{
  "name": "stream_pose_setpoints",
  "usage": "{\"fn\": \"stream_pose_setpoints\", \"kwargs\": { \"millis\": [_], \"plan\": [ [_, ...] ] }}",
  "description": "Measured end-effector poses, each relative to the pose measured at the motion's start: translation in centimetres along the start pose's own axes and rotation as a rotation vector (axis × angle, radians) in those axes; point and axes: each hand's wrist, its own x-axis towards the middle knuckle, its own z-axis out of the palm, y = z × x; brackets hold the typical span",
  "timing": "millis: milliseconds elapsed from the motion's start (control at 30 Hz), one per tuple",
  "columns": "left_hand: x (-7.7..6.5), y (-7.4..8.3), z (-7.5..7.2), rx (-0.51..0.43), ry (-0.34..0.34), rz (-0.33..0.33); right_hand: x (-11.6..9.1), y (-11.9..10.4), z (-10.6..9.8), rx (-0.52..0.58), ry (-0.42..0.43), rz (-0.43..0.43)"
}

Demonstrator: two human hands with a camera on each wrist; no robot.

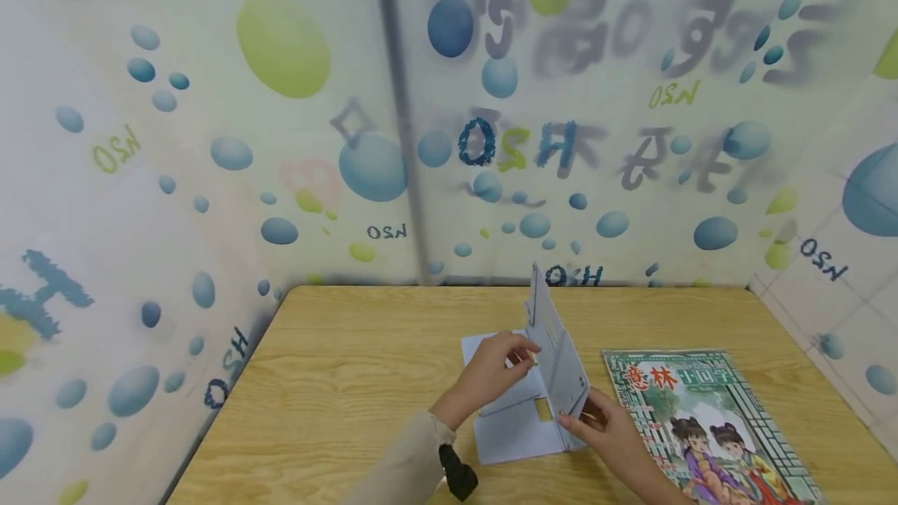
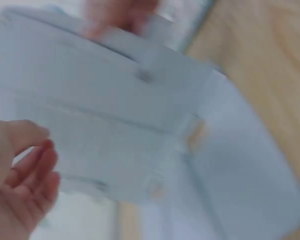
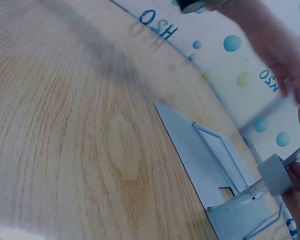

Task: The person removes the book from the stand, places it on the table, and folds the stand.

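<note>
A pale blue-grey folding book stand (image 1: 515, 435) is unfolded on the wooden table, one flat panel lying down and another standing up from it. My right hand (image 1: 610, 431) grips the near edge of the raised panel (image 1: 554, 341); the right wrist view shows its fingers (image 3: 299, 180) around that edge. On the inner side, my left hand (image 1: 491, 372) hovers above the flat panel with fingers loosely bent. In the left wrist view this left hand (image 2: 27, 180) holds nothing, close to the panel face. Thin wire supports (image 3: 222, 155) lie along the flat panel.
A magazine (image 1: 708, 427) with a green, illustrated cover lies to the right of the stand. The wooden table (image 1: 337, 380) reaches back to a patterned curtain (image 1: 316, 139). A dark object (image 1: 457, 474) hangs at the left sleeve's cuff.
</note>
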Motion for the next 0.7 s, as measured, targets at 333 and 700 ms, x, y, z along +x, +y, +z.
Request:
{"fn": "stream_pose_setpoints", "kwargs": {
  "millis": [333, 700],
  "plan": [
    [1.1, 6.0, -2.2, -0.016, 0.101, 0.12, 0.0, 0.4, 0.7, 0.034, -0.042, -0.075],
    [-1.1, 5.1, -3.0, -0.169, 0.167, -0.147, 0.2, 0.1, 0.8, -0.033, -0.201, -0.142]
  ]
}}
